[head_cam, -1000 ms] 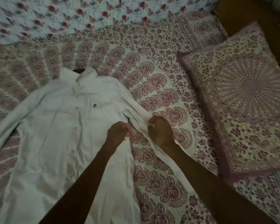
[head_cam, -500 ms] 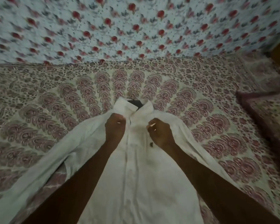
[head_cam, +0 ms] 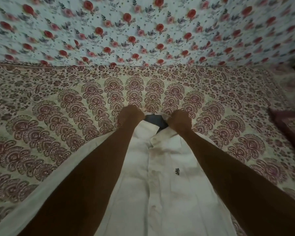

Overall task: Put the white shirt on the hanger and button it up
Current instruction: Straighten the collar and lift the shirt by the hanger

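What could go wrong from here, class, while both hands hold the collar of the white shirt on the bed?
1. The left hand and right hand grip the white shirt at its collar; an uneven tug could shift the dark hanger off centre inside.
2. The shirt lies on the soft bedspread, so fastening the open top might bunch the front or catch a wrong buttonhole.

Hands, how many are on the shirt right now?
2. The left hand grips the collar of the shirt left of the dark hanger; the right hand grips it on the right. None looks hidden.
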Action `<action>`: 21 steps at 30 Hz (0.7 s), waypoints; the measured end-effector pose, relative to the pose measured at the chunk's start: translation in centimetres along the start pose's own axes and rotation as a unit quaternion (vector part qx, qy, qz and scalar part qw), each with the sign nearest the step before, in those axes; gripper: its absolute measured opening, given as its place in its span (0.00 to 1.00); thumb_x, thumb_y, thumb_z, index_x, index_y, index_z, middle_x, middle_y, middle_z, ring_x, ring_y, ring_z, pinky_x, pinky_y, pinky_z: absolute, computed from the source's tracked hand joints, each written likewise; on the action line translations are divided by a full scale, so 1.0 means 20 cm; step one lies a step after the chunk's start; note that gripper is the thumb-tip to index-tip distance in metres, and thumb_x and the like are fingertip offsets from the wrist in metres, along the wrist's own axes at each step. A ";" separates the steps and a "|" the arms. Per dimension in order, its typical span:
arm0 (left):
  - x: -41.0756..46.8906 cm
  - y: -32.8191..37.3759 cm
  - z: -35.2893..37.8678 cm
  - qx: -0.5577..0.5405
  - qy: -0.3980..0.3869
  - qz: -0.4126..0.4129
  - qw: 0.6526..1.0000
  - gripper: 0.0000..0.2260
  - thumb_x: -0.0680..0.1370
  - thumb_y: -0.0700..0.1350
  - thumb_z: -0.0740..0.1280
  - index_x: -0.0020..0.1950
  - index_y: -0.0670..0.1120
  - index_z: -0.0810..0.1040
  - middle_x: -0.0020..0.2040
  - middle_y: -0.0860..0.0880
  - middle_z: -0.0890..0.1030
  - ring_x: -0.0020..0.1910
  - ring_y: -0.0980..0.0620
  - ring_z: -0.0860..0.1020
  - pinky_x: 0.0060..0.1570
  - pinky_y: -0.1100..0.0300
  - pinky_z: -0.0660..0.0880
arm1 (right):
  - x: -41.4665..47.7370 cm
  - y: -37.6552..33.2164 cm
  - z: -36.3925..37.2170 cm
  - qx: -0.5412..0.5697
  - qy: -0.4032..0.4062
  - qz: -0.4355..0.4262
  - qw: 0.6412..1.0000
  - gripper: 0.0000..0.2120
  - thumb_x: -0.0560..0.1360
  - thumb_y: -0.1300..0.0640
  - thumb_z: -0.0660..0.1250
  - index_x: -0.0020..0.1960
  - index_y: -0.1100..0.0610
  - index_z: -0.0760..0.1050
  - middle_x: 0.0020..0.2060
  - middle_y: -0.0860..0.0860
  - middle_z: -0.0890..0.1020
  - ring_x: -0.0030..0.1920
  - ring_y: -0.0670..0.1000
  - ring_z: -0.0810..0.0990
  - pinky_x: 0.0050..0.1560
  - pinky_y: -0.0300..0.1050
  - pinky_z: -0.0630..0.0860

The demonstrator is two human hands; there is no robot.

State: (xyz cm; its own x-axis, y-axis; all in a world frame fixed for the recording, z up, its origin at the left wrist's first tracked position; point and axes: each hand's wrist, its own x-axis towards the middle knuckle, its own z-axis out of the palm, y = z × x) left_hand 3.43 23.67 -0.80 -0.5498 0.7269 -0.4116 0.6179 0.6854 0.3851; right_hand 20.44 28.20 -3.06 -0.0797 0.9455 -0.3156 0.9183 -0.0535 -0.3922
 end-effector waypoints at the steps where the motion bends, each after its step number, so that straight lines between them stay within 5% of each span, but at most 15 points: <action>1: 0.01 -0.02 -0.02 -0.007 -0.018 -0.001 1.000 0.14 0.76 0.43 0.65 0.57 0.36 0.79 0.51 0.41 0.82 0.55 0.41 0.81 0.53 0.54 0.78 | 0.00 0.00 -0.01 -0.013 0.014 -0.002 1.000 0.15 0.75 0.47 0.69 0.42 0.60 0.76 0.41 0.58 0.80 0.49 0.58 0.82 0.40 0.43 0.70; 7: 0.02 -0.12 -0.09 0.076 -0.050 0.086 0.992 0.12 0.79 0.41 0.65 0.58 0.33 0.78 0.58 0.38 0.80 0.59 0.41 0.79 0.55 0.54 0.76 | -0.02 0.03 -0.03 -0.007 -0.024 -0.004 1.000 0.15 0.77 0.53 0.65 0.50 0.66 0.79 0.50 0.62 0.82 0.53 0.61 0.81 0.49 0.47 0.75; 10: 0.05 -0.12 -0.10 -0.077 -0.148 0.026 0.986 0.11 0.79 0.37 0.63 0.59 0.33 0.76 0.55 0.38 0.80 0.51 0.41 0.82 0.48 0.52 0.82 | 0.00 0.02 -0.03 0.173 -0.080 0.133 0.973 0.13 0.76 0.57 0.68 0.53 0.67 0.78 0.49 0.62 0.82 0.49 0.61 0.83 0.49 0.56 0.81; 12: 0.06 -0.10 -0.12 -0.194 -0.228 -0.080 0.951 0.03 0.79 0.37 0.64 0.49 0.37 0.76 0.46 0.40 0.79 0.40 0.46 0.79 0.40 0.55 0.82 | -0.01 0.03 -0.06 0.307 -0.133 0.230 0.914 0.07 0.77 0.60 0.68 0.51 0.64 0.77 0.43 0.60 0.80 0.41 0.59 0.80 0.40 0.55 0.80; 15: 0.10 -0.15 -0.10 -0.327 -0.291 -0.178 0.881 0.08 0.81 0.39 0.63 0.42 0.42 0.73 0.38 0.46 0.75 0.36 0.51 0.74 0.34 0.60 0.77 | -0.02 0.08 -0.09 0.391 -0.182 0.290 0.854 0.05 0.78 0.60 0.66 0.49 0.60 0.79 0.38 0.56 0.81 0.37 0.55 0.79 0.36 0.48 0.79; 18: 0.11 -0.24 -0.04 -0.415 -0.315 -0.219 0.825 0.14 0.81 0.36 0.56 0.37 0.42 0.74 0.33 0.47 0.75 0.33 0.51 0.73 0.34 0.60 0.74 | -0.02 0.14 -0.10 0.433 -0.204 0.308 0.822 0.09 0.79 0.62 0.61 0.43 0.60 0.78 0.37 0.55 0.81 0.37 0.54 0.80 0.35 0.47 0.78; 21: 0.11 -0.31 0.04 -0.479 -0.283 -0.248 0.793 0.14 0.79 0.37 0.60 0.34 0.44 0.72 0.27 0.49 0.71 0.25 0.53 0.70 0.28 0.61 0.71 | -0.03 0.15 -0.09 0.450 -0.212 0.314 0.809 0.07 0.80 0.62 0.61 0.48 0.59 0.79 0.39 0.55 0.81 0.38 0.54 0.79 0.37 0.48 0.79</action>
State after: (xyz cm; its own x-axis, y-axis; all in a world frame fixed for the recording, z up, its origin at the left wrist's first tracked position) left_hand -1.11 21.02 -4.66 -0.0839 0.4086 -0.9088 -0.4539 0.7962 0.3999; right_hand 24.04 27.98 -2.50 -0.0076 0.4568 -0.8895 0.1906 -0.8726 -0.4498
